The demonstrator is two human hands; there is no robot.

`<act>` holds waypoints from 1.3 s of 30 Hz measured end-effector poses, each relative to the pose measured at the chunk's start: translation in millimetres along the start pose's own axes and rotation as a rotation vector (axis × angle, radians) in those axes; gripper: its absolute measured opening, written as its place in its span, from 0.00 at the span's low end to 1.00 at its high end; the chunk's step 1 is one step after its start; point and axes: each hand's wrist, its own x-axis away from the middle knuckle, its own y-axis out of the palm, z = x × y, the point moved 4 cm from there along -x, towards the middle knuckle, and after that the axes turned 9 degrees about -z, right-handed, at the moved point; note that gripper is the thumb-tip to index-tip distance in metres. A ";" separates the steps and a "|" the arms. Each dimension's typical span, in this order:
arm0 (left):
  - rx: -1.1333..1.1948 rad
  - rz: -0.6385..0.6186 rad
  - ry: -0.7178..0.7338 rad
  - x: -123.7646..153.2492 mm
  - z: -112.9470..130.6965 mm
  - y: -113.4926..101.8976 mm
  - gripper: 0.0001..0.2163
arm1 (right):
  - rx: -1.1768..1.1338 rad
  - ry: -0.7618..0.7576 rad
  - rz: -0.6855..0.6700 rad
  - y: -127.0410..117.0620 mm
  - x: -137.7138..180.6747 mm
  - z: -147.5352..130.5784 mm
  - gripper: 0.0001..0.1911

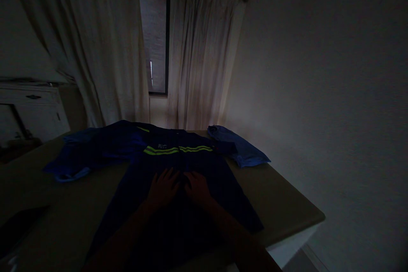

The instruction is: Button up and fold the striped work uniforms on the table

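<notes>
A dark blue work jacket [178, 165] with two yellow-green reflective stripes lies spread flat on a table [280, 195] in a dim room. My left hand [164, 187] rests flat on the middle of the jacket, fingers stretched out. Right beside it, almost touching, my right hand [196, 187] also lies flat on the fabric with its fingers spread. Neither hand holds anything. The jacket's left sleeve [68, 165] stretches out to the left.
A folded lighter blue garment [239, 146] sits at the table's far right. A dark flat object [19, 225] lies at the near left. Curtains [197, 59] and a window [154, 38] stand behind; a white cabinet [32, 110] is at left. The table edge drops off at right.
</notes>
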 end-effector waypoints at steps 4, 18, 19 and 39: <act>0.007 0.020 -0.010 -26.6 -12.0 2.6 0.25 | -0.025 -0.014 0.018 2.3 -26.7 11.8 0.23; 0.022 0.112 0.117 -53.4 -29.0 1.2 0.21 | -0.116 0.030 0.114 -5.2 -44.7 18.1 0.12; 0.039 0.106 0.146 -51.9 -28.9 1.2 0.21 | -0.098 0.062 0.114 -6.3 -42.7 16.6 0.14; 0.265 0.086 0.197 -12.9 -3.0 10.1 0.20 | -0.318 -0.024 -0.182 -2.8 -14.1 2.7 0.29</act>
